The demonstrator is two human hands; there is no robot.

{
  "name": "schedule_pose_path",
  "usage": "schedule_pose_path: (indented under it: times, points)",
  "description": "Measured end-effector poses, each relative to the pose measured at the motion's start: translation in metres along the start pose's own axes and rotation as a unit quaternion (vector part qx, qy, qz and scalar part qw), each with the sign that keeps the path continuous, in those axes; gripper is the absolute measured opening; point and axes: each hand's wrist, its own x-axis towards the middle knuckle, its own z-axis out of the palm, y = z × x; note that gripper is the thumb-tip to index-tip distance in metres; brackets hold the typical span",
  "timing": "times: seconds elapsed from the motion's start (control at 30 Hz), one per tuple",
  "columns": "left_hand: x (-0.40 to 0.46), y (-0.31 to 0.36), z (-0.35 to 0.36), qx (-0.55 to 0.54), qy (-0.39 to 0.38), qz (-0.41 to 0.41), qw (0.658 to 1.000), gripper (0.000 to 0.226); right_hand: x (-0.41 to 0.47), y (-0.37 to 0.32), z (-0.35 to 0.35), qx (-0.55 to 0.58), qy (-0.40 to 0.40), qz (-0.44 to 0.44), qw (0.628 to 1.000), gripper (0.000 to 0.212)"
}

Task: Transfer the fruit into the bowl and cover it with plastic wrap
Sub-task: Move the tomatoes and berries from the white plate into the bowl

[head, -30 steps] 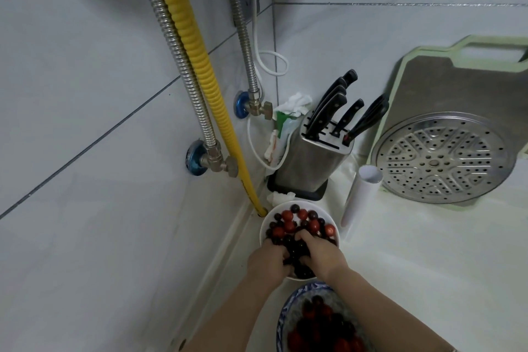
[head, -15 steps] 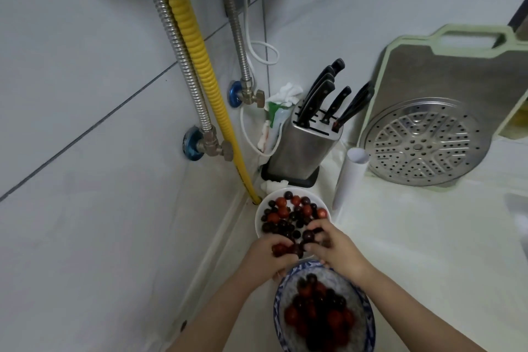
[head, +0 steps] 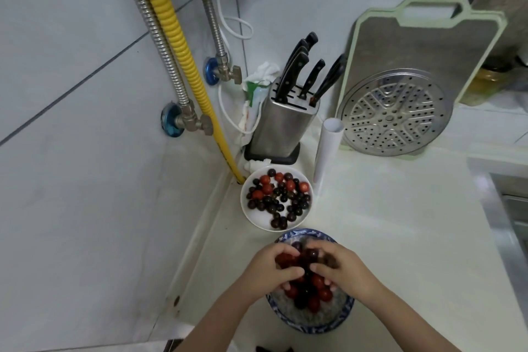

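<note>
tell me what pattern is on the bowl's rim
A blue-and-white painted pattern on the bowl, seen from the head view.

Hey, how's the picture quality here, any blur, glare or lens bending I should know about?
Head view: wide-angle bending curves the yellow hose and cutting board; both hands, left hand and right hand, look slightly motion-blurred over the blue bowl; soft glare on the steamer tray; lighting even, shadows faint.

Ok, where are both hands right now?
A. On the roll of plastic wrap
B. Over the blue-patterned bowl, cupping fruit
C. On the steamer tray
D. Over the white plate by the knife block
B: the left hand and right hand are together over the blue-patterned bowl, cupping fruit; the white plate beyond them still holds fruit.
</note>
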Motion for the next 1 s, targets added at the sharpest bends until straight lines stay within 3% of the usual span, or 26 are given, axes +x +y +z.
schedule_pose_path:
  times: [0.13, 0.37, 0.7, 1.0]
  points:
    - [-0.001, 0.000, -0.006, -0.011, 0.004, -0.002, 1.000, 0.036, 0.004, -0.006, -0.005, 0.011, 0.003, 0.005, 1.000, 0.031]
    - [0.026, 0.014, -0.036, 0.048, 0.119, 0.018, 0.992, 0.029, 0.042, -0.027, -0.018, -0.005, 0.012, -0.003, 1.000, 0.022]
    - [0.092, 0.034, -0.055, 0.185, 0.203, 0.001, 0.962, 0.058, 0.121, -0.049, -0.022, -0.146, 0.047, -0.009, 0.988, 0.063]
    - [0.114, 0.026, -0.063, 0.229, 0.151, -0.094, 0.957, 0.063, 0.148, -0.034, -0.021, -0.213, 0.001, 0.042, 0.976, 0.048]
